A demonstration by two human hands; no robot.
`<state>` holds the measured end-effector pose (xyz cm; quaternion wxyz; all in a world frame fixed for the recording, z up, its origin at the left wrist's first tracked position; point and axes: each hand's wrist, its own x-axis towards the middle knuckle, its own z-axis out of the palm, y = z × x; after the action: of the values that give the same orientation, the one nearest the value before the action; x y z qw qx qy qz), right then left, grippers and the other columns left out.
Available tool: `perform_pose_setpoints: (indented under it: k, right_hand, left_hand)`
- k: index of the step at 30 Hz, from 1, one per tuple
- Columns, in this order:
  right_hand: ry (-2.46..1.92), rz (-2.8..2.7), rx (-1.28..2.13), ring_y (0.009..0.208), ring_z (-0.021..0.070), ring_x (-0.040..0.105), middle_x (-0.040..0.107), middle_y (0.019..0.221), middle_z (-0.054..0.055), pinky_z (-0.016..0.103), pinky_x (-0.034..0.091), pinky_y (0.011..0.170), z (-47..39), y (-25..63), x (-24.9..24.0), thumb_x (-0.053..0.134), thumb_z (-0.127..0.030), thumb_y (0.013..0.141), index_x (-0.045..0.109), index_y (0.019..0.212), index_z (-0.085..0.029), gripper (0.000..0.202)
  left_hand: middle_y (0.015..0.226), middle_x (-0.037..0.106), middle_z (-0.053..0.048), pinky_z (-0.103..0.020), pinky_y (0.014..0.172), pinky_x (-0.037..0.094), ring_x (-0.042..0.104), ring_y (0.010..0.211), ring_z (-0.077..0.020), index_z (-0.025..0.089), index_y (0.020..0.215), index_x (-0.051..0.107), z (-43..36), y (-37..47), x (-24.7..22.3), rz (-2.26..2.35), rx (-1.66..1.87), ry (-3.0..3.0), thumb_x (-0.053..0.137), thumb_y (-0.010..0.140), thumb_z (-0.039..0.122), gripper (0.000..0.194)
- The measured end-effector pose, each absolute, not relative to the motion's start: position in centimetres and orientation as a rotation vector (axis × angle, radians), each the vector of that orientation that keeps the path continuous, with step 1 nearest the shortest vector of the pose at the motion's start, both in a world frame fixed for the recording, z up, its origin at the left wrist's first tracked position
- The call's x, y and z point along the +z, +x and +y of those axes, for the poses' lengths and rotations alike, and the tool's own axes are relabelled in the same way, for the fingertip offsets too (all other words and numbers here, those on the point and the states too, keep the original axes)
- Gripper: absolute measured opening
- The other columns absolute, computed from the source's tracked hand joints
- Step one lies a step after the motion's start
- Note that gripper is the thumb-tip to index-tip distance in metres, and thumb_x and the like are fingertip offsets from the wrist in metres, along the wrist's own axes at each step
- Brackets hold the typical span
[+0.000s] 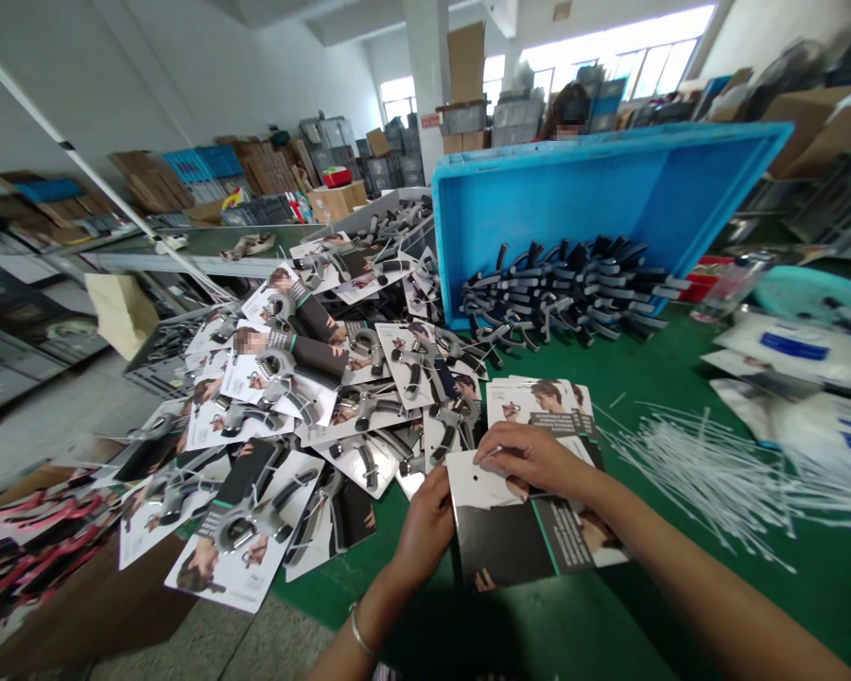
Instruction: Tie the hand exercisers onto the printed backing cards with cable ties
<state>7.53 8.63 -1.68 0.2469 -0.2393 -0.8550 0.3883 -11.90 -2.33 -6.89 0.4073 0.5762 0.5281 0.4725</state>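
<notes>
Right forearm (702,558) cut off; left hand (425,525) gripping card (503,544), fingertips partly hidden; right hand (539,459) curled, grip unclear

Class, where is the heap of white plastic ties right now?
In the head view, the white ties lie on the green table at the person's right, between the stacked cards and the white packets.

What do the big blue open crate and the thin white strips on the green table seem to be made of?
The big blue open crate: likely hard plastic with a slight sheen, judging by its even colour and thick, moulded-looking rim.
The thin white strips: probably smooth, flexible plastic; they look slender, pale and slightly curved.
</notes>
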Motion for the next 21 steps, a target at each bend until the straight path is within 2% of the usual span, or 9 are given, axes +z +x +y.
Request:
perform_pose_setpoints:
  k: [3, 6, 11, 14, 21]
  right_hand:
    - [-0.69, -2.34, 1.061, 0.09, 0.0183, 0.065, 0.071, 0.097, 0.003, 0.031, 0.047, 0.084, 8.5, 7.6, -1.5, 0.059, -0.03, 0.094, 0.072, 0.098, -0.023, 0.015]
    - [-0.698, -2.33, 1.094, 0.09, 0.0179, 0.065, 0.071, 0.098, 0.003, 0.03, 0.047, 0.083, 8.5, 7.7, -1.4, 0.059, -0.029, 0.093, 0.071, 0.098, -0.023, 0.015]
    - [-0.738, -2.289, 1.142, 0.088, 0.0176, 0.064, 0.07, 0.096, 0.002, 0.028, 0.046, 0.081, 8.4, 7.6, -1.5, 0.06, -0.03, 0.093, 0.071, 0.097, -0.022, 0.014]
    - [-0.747, -2.268, 1.179, 0.086, 0.0172, 0.064, 0.07, 0.094, 0.002, 0.027, 0.045, 0.079, 8.4, 7.6, -1.5, 0.061, -0.03, 0.092, 0.07, 0.096, -0.022, 0.013]
    - [-0.75, -2.254, 1.195, 0.087, 0.0176, 0.063, 0.069, 0.095, 0.002, 0.029, 0.045, 0.081, 8.3, 7.7, -1.5, 0.061, -0.03, 0.092, 0.07, 0.098, -0.023, 0.013]
  left_hand:
    - [0.125, 0.064, -0.01, -0.04, 0.103, 0.043, 0.058, 0.116, -0.0271, 0.025, 0.116, 0.071, -3.8, -11.8, -7.5, 1.215, 1.101, 1.545, 0.057, 0.087, 0.015, 0.034]
    - [0.128, 0.063, -0.011, -0.041, 0.104, 0.043, 0.056, 0.12, -0.0287, 0.026, 0.123, 0.067, -4.7, -11.5, -8.2, 1.22, 1.074, 1.613, 0.062, 0.086, 0.017, 0.039]
    - [0.121, 0.063, -0.01, -0.039, 0.098, 0.045, 0.058, 0.113, -0.0259, 0.026, 0.118, 0.069, -3.9, -11.4, -8.0, 1.424, 1.247, 1.647, 0.056, 0.091, 0.017, 0.032]
    - [0.123, 0.061, -0.01, -0.039, 0.097, 0.046, 0.058, 0.113, -0.0249, 0.024, 0.117, 0.069, -2.6, -11.0, -7.8, 1.43, 1.33, 1.624, 0.058, 0.089, 0.016, 0.032]
    - [0.123, 0.067, -0.011, -0.041, 0.096, 0.049, 0.063, 0.11, -0.0259, 0.019, 0.122, 0.064, -2.9, -11.0, -9.0, 1.275, 1.226, 1.525, 0.057, 0.087, 0.013, 0.036]
